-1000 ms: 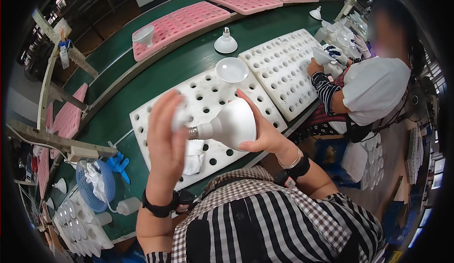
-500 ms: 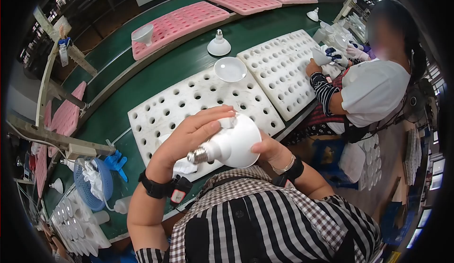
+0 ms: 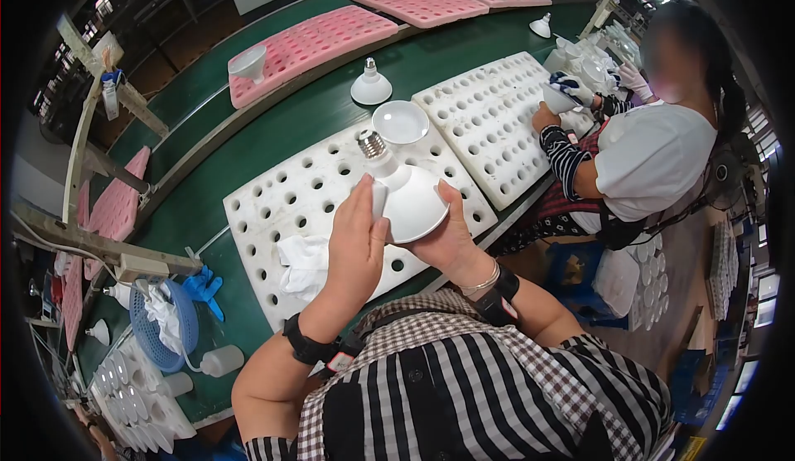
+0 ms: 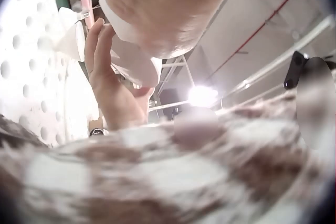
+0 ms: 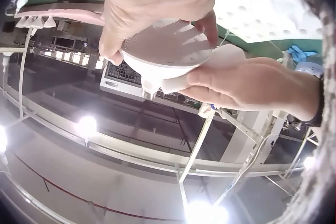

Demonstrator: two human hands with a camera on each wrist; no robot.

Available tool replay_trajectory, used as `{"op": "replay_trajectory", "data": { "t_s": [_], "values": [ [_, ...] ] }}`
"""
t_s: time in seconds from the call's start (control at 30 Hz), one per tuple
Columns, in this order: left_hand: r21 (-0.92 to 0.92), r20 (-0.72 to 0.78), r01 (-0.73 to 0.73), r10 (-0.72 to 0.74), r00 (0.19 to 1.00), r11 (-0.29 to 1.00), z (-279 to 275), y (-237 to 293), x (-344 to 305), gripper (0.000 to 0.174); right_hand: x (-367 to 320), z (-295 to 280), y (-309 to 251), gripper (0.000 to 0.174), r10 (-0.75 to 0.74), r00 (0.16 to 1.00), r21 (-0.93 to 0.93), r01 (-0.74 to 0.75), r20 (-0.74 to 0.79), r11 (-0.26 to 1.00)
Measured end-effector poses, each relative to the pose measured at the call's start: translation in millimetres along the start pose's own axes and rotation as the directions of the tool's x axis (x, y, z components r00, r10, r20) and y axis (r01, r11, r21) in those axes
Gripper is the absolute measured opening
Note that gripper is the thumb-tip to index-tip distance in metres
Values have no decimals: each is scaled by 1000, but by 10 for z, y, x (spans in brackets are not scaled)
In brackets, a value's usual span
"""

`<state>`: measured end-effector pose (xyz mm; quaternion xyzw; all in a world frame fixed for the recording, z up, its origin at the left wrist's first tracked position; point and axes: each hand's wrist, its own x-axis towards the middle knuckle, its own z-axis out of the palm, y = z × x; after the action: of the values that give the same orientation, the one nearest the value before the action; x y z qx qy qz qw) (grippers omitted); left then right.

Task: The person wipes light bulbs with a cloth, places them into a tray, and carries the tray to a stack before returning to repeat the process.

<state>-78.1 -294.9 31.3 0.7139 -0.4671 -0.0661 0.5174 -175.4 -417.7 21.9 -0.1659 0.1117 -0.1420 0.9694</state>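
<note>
Green worktop [image 3: 298, 117], bulb [image 3: 414, 202] in right hand [image 3: 451, 241].

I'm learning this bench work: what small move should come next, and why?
Probably turn the lamp slightly with the right hand. That hand grips its wide end, while the left hand holds a white pad against one side, so a small turn would likely bring another part of the surface under the pad.

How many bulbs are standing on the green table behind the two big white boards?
2: the nearer bulb is just past the left board, the farther bulb beyond the right board. The held bulb isn't counted, and the pile at far right may hide more.
</note>
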Motion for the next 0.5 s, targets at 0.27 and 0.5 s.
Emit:
{"op": "replay_trajectory", "data": {
  "t_s": [0.27, 0.5],
  "values": [
    [297, 406, -687, 563, 719, 663, -257, 113, 134, 48, -47, 27, -20, 71, 59, 978, -55, -71, -198, 996],
    [-236, -55, 97, -113, 992, 967, -303, -736, 130, 39, -98, 8, -160, 81, 195, 970, 178, -219, 143, 959]
  ]
}}
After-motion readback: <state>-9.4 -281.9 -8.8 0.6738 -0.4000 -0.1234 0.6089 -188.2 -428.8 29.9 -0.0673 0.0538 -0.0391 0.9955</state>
